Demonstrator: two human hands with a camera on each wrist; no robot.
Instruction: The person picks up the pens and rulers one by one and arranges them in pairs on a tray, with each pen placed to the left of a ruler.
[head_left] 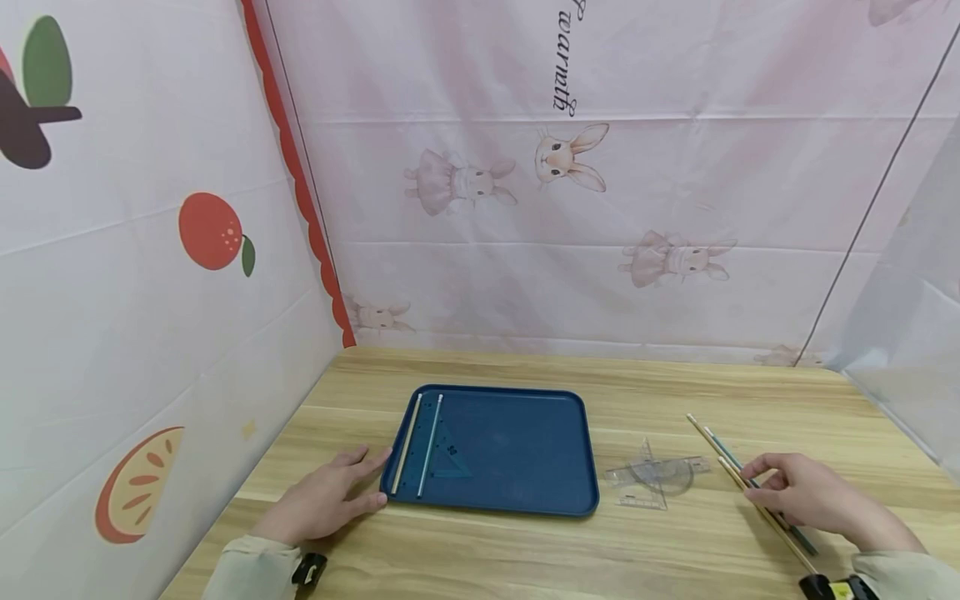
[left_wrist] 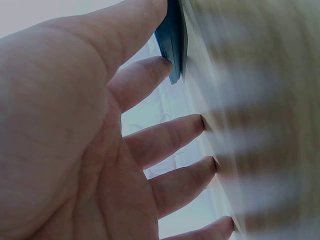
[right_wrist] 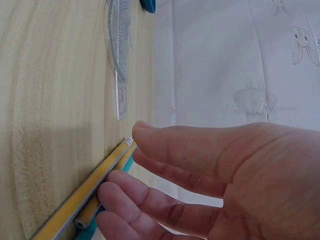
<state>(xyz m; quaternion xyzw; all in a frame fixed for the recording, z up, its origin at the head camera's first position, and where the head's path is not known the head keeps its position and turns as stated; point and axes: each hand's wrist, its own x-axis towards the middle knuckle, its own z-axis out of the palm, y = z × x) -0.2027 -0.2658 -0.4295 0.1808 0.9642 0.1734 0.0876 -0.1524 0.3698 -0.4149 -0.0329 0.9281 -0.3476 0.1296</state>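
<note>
My left hand (head_left: pixel 330 496) rests at the near left corner of a blue tray (head_left: pixel 525 450), thumb and index finger touching its rim (left_wrist: pixel 172 45). The other fingertips stand spread on the table. On the tray lie a yellow pencil (head_left: pixel 407 444), a teal pencil (head_left: pixel 430 447) and a triangular set square (head_left: pixel 456 468). At the right, my right hand (head_left: pixel 813 496) is over several loose pencils, among them a yellow pencil (right_wrist: pixel 75 197) and a teal pencil (head_left: pixel 802 542). Its fingertips are right at the pencils, while the thumb stays apart above them.
Between tray and right hand lie a clear protractor (head_left: pixel 671 477), a clear ruler (head_left: pixel 693 465) and a clear set square (head_left: pixel 651 498), overlapping on the wooden table (head_left: pixel 525 558). Printed cloth (head_left: pixel 480 275) hangs behind the table and along both sides.
</note>
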